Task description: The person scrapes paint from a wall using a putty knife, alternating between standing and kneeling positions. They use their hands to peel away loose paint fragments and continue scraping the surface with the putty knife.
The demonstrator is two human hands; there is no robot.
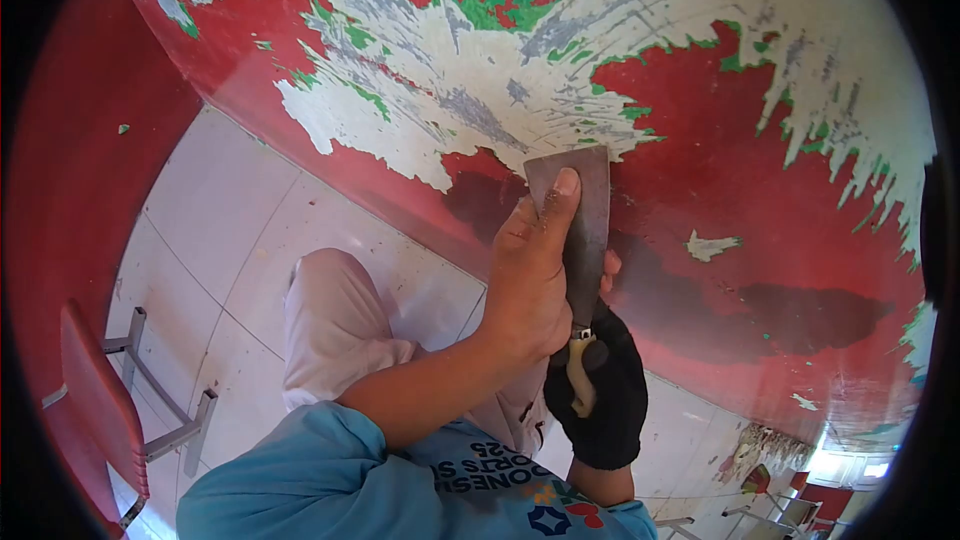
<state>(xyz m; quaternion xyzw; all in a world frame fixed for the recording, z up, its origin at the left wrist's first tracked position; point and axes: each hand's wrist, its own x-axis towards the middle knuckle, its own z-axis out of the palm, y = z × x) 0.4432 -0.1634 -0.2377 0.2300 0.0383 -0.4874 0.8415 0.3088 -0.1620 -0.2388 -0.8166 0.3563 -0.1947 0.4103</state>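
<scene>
Two hands: left hand (pixel 530 285) bare, right hand (pixel 605 395) black-gloved
Left fingers: pinching my scraper (pixel 588 230), thumb flat on its blade
Right fingers: mostly hidden, can't tell their grip
Blade end: by the wall's (pixel 700 280) pale patch (pixel 430 60)
Chair (pixel 103 390): left

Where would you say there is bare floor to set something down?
The tiled floor between the red chair, the bent leg and the peeling wall looks free, apart from small specks. It is crowded around the scraper: left hand on its blade, gloved right hand at its handle.
</scene>
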